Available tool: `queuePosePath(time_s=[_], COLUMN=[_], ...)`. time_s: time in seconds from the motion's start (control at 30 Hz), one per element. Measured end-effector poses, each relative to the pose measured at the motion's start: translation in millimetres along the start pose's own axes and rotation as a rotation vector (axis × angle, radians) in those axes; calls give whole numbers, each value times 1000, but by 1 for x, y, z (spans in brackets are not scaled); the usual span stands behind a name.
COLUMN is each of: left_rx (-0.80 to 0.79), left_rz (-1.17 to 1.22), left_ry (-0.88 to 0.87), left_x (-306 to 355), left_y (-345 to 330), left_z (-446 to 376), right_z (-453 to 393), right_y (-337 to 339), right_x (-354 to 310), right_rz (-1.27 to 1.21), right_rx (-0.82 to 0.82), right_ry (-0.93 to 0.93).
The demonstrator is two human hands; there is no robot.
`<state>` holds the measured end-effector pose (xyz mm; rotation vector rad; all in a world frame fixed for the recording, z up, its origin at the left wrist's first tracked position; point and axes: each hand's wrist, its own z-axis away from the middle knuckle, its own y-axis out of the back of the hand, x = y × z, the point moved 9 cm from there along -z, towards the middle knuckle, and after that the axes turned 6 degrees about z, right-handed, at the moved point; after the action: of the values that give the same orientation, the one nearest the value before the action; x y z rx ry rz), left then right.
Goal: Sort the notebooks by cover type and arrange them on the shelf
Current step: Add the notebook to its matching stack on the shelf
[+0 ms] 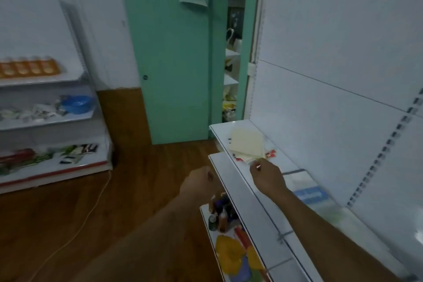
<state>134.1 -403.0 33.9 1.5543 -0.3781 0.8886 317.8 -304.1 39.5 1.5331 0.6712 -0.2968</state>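
Note:
A loose pile of cream-covered notebooks lies on the white shelf at the right, with red-and-white covers peeking out beneath it. My right hand hovers just in front of the pile, fingers curled, touching or nearly touching its near corner. More notebooks with blue and green covers lie flat on the same shelf behind my right forearm. My left hand floats off the shelf's front edge in a loose fist, holding nothing I can see.
Lower shelves below carry small bottles and colourful packets. A second shelving unit with goods stands at the left. A teal door, a doorway and wooden floor with a cable lie ahead.

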Motion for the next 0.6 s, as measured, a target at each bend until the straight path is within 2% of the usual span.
queuePosePath(time_s=[0.13, 0.33, 0.6], left_rx=[76, 99, 25], left_rz=[8, -4, 36], left_ry=[69, 92, 39], left_x=[-61, -113, -143], left_y=[60, 129, 139], left_z=[-29, -93, -182], right_z=[-36, -94, -170], right_y=[-52, -105, -155], right_x=[-87, -174, -202], right_rz=[25, 56, 76], right_rx=[-60, -95, -112], right_ry=[121, 189, 156])
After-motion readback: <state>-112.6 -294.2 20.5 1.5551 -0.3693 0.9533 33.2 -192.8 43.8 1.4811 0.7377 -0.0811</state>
